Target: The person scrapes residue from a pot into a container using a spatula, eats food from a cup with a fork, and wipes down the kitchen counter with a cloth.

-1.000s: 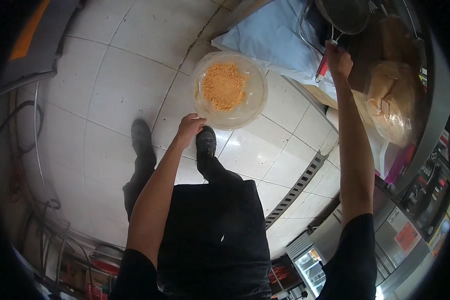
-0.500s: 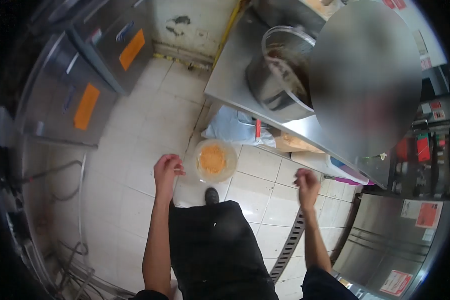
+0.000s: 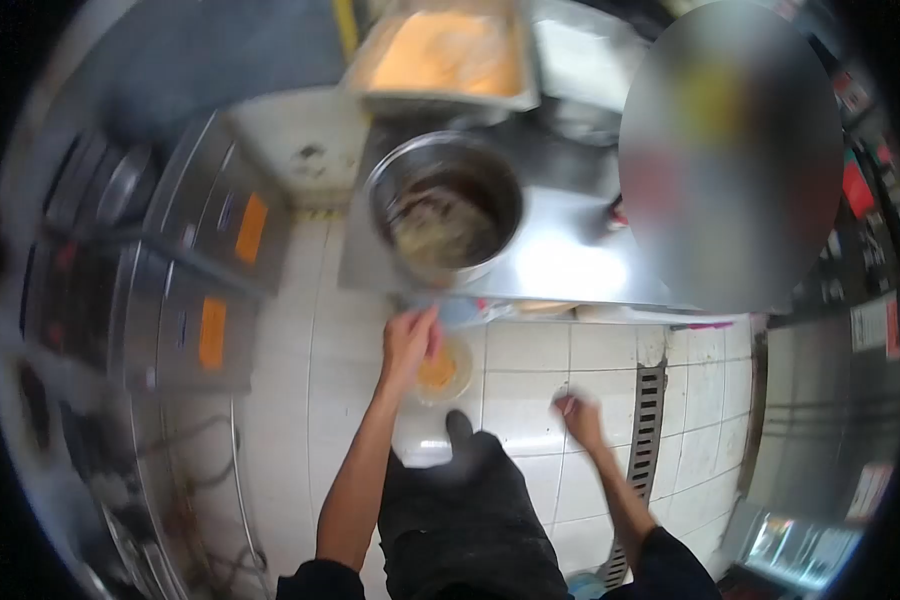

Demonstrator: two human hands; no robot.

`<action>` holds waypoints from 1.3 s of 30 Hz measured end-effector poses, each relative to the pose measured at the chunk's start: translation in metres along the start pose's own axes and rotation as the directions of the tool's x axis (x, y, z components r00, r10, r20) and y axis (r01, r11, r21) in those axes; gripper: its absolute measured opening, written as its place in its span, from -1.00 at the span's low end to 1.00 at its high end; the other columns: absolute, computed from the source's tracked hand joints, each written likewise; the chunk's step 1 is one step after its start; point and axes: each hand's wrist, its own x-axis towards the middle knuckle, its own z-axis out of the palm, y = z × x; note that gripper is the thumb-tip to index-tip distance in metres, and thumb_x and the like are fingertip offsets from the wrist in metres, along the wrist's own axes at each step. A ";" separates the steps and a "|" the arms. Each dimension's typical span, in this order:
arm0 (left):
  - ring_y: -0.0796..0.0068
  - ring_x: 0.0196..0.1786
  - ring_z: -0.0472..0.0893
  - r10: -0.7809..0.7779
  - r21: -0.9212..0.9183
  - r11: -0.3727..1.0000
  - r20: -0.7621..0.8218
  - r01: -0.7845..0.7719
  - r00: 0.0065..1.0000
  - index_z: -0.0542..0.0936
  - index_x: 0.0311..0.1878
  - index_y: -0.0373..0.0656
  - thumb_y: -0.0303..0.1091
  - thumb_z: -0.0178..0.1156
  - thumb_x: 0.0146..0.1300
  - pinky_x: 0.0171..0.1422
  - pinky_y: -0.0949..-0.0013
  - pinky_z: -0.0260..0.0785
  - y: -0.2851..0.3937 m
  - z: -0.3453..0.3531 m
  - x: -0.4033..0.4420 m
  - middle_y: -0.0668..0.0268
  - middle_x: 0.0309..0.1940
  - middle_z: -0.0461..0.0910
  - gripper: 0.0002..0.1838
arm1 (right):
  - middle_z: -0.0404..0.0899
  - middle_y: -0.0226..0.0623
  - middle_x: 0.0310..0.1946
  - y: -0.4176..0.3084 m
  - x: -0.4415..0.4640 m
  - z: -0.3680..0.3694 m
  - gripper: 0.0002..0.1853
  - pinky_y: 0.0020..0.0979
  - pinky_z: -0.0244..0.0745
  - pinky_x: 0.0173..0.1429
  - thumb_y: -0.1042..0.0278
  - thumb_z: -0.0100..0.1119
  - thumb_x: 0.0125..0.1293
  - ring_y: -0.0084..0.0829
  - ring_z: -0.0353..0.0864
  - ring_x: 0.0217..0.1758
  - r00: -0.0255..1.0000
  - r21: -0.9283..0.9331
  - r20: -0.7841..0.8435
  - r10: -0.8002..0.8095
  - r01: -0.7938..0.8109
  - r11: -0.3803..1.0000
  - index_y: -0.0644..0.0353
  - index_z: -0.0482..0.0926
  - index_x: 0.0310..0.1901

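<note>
My left hand (image 3: 410, 342) is over the floor just in front of the steel table, partly covering a round translucent tub (image 3: 458, 385) with orange crumbs (image 3: 438, 373) in it. Its fingers are bent and smeared by motion, so I cannot tell their grip. To the right, my right hand (image 3: 580, 417) hangs over the white tiles with its fingers curled in. A small dark and pale spot shows at its fingertips, too blurred to name. On the table (image 3: 560, 262) stands a large steel pot (image 3: 502, 250) with a brownish, pale mass inside.
At the table's back are a tray of orange crumbs (image 3: 440, 50) and a tray of white powder (image 3: 585, 50). Steel cabinets with orange labels (image 3: 212, 332) line the left. A floor drain grate (image 3: 648, 420) runs at right. A blurred oval hides the upper right.
The view has shifted, so the pot and both trays show more fully. My left hand has moved from beside the tub to over its edge; my right hand appears lower.
</note>
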 end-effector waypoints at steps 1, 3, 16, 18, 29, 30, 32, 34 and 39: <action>0.64 -0.73 0.34 -0.022 0.062 0.998 0.034 0.020 0.999 0.44 -0.70 -0.11 -0.09 0.06 0.26 -0.62 0.52 0.13 -0.014 0.010 -0.010 0.43 -0.81 0.34 -0.56 | 0.60 -0.13 -0.43 0.041 -0.057 0.007 -0.80 -0.21 0.47 -0.24 0.24 0.03 0.24 -0.12 0.60 -0.31 0.983 -0.045 0.144 0.110 -0.105 0.993 0.16 0.58 -0.31; 0.60 -0.79 0.33 -0.032 0.337 0.941 0.050 0.013 0.998 0.43 -0.77 -0.14 -0.08 0.07 0.25 -0.67 0.43 0.13 -0.060 0.032 -0.033 0.42 -0.89 0.32 -0.50 | 0.61 -0.13 -0.34 0.069 -0.164 -0.003 -0.66 -0.13 0.46 -0.14 0.02 -0.04 0.24 -0.11 0.60 -0.24 0.875 -0.230 0.381 0.298 -0.223 0.947 0.12 0.57 -0.28; 0.54 -0.56 0.30 -0.815 0.746 0.572 0.465 0.342 0.346 0.52 -0.41 -0.01 0.21 0.10 0.11 -0.47 0.40 0.20 -0.264 0.151 -0.134 0.40 -0.61 0.34 -0.56 | 0.62 -0.21 -0.29 0.141 -0.275 -0.173 -0.54 -0.35 0.45 -0.12 -0.11 0.09 0.19 -0.26 0.59 -0.23 0.823 0.303 -0.103 0.559 -0.510 0.805 0.18 0.58 -0.19; 0.54 -0.54 0.29 -0.827 0.738 0.562 0.494 0.374 0.269 0.49 -0.38 -0.02 0.20 0.07 0.14 -0.44 0.41 0.17 -0.245 0.203 -0.135 0.41 -0.58 0.32 -0.57 | 0.62 -0.21 -0.30 0.137 -0.240 -0.243 -0.61 -0.41 0.44 -0.17 -0.01 0.13 0.20 -0.36 0.57 -0.28 0.803 0.404 -0.260 0.536 -0.413 0.816 0.20 0.58 -0.19; 0.29 0.10 0.44 -0.296 0.573 0.703 0.774 0.421 -0.559 0.38 0.12 -0.16 -0.11 -0.10 0.34 0.17 0.13 0.32 -0.017 0.702 -0.301 0.24 0.06 0.44 -0.59 | 0.57 -0.25 -0.37 0.165 -0.127 -0.562 -0.80 -0.49 0.42 -0.26 0.36 0.15 0.22 -0.47 0.52 -0.35 0.599 0.143 -0.801 -0.010 0.207 0.968 0.23 0.54 -0.16; 0.30 0.07 0.46 -0.360 0.625 0.680 0.739 0.382 -0.569 0.40 0.10 -0.16 -0.09 -0.08 0.33 0.13 0.10 0.33 -0.039 0.737 -0.306 0.23 0.04 0.46 -0.58 | 0.54 -0.25 -0.38 0.179 -0.125 -0.578 -0.80 -0.45 0.43 -0.28 0.35 0.17 0.20 -0.40 0.53 -0.37 0.621 0.069 -0.778 -0.095 0.236 0.969 0.23 0.53 -0.17; 0.34 0.05 0.46 -0.246 0.692 0.641 0.596 0.334 -0.764 0.42 0.08 -0.17 -0.08 -0.07 0.32 0.13 0.12 0.31 -0.012 0.793 -0.313 0.26 0.04 0.46 -0.59 | 0.53 -0.25 -0.39 0.210 -0.130 -0.606 -0.79 -0.42 0.44 -0.28 0.37 0.17 0.18 -0.36 0.53 -0.37 0.664 -0.036 -0.727 -0.175 0.217 0.976 0.22 0.53 -0.16; 0.36 0.05 0.46 -0.228 0.725 0.634 0.508 0.269 -0.830 0.42 0.07 -0.18 -0.09 -0.07 0.32 0.14 0.16 0.31 -0.002 0.846 -0.311 0.27 0.03 0.47 -0.59 | 0.52 -0.25 -0.39 0.242 -0.134 -0.633 -0.78 -0.40 0.45 -0.29 0.38 0.18 0.16 -0.31 0.53 -0.38 0.705 -0.127 -0.664 -0.249 0.222 0.967 0.21 0.52 -0.16; 0.40 0.03 0.47 -0.253 0.715 0.695 0.348 0.081 -0.903 0.44 0.04 -0.19 -0.10 -0.06 0.32 0.14 0.26 0.30 0.012 0.999 -0.322 0.29 0.01 0.48 -0.61 | 0.50 -0.25 -0.39 0.327 -0.142 -0.710 -0.78 -0.33 0.45 -0.28 0.37 0.13 0.16 -0.23 0.52 -0.37 0.766 -0.176 -0.610 -0.203 0.118 0.977 0.18 0.50 -0.14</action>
